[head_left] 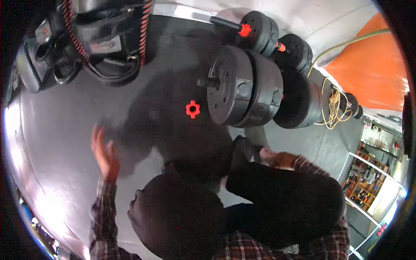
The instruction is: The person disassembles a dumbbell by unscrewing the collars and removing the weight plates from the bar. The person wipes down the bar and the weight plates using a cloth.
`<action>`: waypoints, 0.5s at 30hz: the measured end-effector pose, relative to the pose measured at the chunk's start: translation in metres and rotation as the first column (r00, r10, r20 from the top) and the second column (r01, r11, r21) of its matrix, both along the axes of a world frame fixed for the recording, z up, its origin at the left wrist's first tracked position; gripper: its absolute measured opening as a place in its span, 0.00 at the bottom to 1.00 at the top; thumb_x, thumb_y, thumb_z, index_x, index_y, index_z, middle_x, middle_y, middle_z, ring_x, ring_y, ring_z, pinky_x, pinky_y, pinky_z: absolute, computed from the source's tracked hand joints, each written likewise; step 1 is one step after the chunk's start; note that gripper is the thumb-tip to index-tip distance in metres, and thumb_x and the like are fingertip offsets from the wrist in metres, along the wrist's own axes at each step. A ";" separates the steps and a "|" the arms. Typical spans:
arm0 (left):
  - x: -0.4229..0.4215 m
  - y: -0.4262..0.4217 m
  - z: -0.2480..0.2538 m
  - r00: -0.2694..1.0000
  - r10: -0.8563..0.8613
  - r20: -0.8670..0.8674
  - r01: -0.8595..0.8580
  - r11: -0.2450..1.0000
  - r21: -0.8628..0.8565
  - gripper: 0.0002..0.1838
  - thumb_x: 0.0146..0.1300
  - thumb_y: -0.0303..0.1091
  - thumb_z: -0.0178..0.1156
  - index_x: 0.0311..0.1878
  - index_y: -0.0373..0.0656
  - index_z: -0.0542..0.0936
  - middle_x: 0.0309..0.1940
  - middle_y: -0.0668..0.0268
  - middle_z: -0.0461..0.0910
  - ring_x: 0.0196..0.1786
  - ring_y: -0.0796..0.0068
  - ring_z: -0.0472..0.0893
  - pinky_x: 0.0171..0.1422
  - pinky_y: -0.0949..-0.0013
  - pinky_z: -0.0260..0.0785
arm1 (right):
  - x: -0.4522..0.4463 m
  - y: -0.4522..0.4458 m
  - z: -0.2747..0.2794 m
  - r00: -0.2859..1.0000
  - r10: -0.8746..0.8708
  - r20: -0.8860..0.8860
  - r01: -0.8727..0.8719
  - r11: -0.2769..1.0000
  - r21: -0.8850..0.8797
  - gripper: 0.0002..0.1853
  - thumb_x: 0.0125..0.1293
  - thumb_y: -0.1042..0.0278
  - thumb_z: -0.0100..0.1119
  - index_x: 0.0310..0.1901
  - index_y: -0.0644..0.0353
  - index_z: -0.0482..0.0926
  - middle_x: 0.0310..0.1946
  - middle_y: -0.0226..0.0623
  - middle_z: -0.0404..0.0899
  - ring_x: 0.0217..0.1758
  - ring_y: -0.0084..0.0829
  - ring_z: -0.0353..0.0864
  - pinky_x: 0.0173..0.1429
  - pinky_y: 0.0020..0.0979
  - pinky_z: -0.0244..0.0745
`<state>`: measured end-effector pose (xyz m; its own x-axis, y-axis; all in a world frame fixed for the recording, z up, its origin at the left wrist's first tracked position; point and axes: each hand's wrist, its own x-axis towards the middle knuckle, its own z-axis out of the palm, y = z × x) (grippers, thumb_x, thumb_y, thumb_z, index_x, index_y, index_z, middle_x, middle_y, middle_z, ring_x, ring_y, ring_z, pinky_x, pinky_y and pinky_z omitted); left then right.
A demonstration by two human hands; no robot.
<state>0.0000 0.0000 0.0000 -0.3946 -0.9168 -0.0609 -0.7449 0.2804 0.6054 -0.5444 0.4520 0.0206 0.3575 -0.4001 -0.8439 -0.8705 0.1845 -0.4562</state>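
My left hand (104,154) is raised over the dark floor at the left, fingers spread, holding nothing. My right hand (277,158) is beside my bent knee, its fingers closed at the end of a dark shape that I cannot make out. A red star-shaped collar nut (193,109) lies flat on the floor between my left hand and a large dumbbell. This dumbbell (234,86) has black plates, and its bare threaded bar end (209,83) points left, with no nut on it.
Behind the large dumbbell stands a second dumbbell (259,32) with red nuts. A black bag (104,43) is at the upper left. To the right are an orange sheet (368,65), a coiled yellowish cord (334,106) and a shelf of small items (366,184).
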 end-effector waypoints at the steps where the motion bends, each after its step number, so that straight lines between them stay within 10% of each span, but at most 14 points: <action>1: 0.054 0.028 0.002 0.994 0.093 0.062 -0.084 0.988 -0.131 0.23 0.74 0.34 0.49 0.70 0.38 0.66 0.74 0.48 0.56 0.75 0.47 0.60 0.74 0.46 0.59 | -0.003 -0.058 0.037 0.999 -0.020 0.025 0.016 0.984 0.180 0.21 0.70 0.50 0.52 0.57 0.54 0.77 0.46 0.48 0.82 0.44 0.41 0.83 0.53 0.43 0.77; 4: 0.279 0.168 -0.037 0.570 0.588 0.574 -0.580 0.782 -0.226 0.26 0.75 0.41 0.49 0.72 0.40 0.63 0.74 0.46 0.54 0.72 0.46 0.63 0.75 0.52 0.62 | 0.012 -0.185 0.109 0.981 -0.156 -0.117 0.194 0.846 0.496 0.26 0.68 0.43 0.54 0.46 0.62 0.82 0.33 0.45 0.83 0.35 0.41 0.82 0.43 0.41 0.76; 6: 0.336 0.267 -0.016 0.069 0.521 0.851 -0.899 0.402 -0.173 0.30 0.75 0.51 0.47 0.73 0.45 0.63 0.68 0.45 0.65 0.67 0.45 0.68 0.70 0.46 0.65 | 0.024 -0.220 0.125 0.979 -0.148 -0.139 0.192 0.900 0.391 0.30 0.67 0.39 0.56 0.39 0.67 0.83 0.22 0.38 0.81 0.26 0.34 0.79 0.35 0.37 0.74; 7: 0.326 0.313 -0.012 -0.008 0.089 0.996 -0.852 0.521 -0.054 0.30 0.75 0.52 0.47 0.75 0.53 0.60 0.67 0.45 0.68 0.64 0.42 0.71 0.66 0.41 0.66 | 0.038 -0.245 0.141 0.980 -0.105 -0.167 0.162 0.915 0.371 0.32 0.66 0.36 0.56 0.38 0.67 0.83 0.23 0.40 0.81 0.26 0.34 0.79 0.35 0.38 0.73; 11: 0.372 0.469 -0.124 -0.443 0.338 0.830 -0.554 0.625 -0.550 0.36 0.71 0.68 0.39 0.78 0.68 0.53 0.77 0.64 0.57 0.71 0.46 0.66 0.70 0.45 0.62 | 0.092 -0.301 0.185 0.948 0.069 -0.312 0.046 0.936 0.348 0.40 0.62 0.26 0.53 0.39 0.67 0.84 0.31 0.48 0.82 0.33 0.39 0.81 0.41 0.40 0.73; 14: 0.310 0.432 -0.059 -0.440 0.689 0.576 -0.866 -0.156 -0.475 0.38 0.68 0.74 0.34 0.77 0.68 0.57 0.78 0.68 0.54 0.78 0.59 0.56 0.77 0.45 0.51 | 0.133 -0.330 0.207 0.834 0.291 -0.469 -0.120 0.925 0.361 0.39 0.62 0.27 0.54 0.43 0.66 0.84 0.38 0.52 0.85 0.41 0.43 0.84 0.48 0.41 0.76; 15: 0.309 0.437 -0.063 -0.469 0.689 0.552 -0.852 -0.188 -0.489 0.38 0.69 0.73 0.35 0.77 0.68 0.56 0.79 0.69 0.53 0.80 0.67 0.52 0.78 0.44 0.46 | 0.143 -0.337 0.216 0.832 0.321 -0.452 -0.192 0.932 0.307 0.38 0.62 0.30 0.55 0.42 0.67 0.84 0.37 0.52 0.85 0.40 0.44 0.85 0.47 0.41 0.76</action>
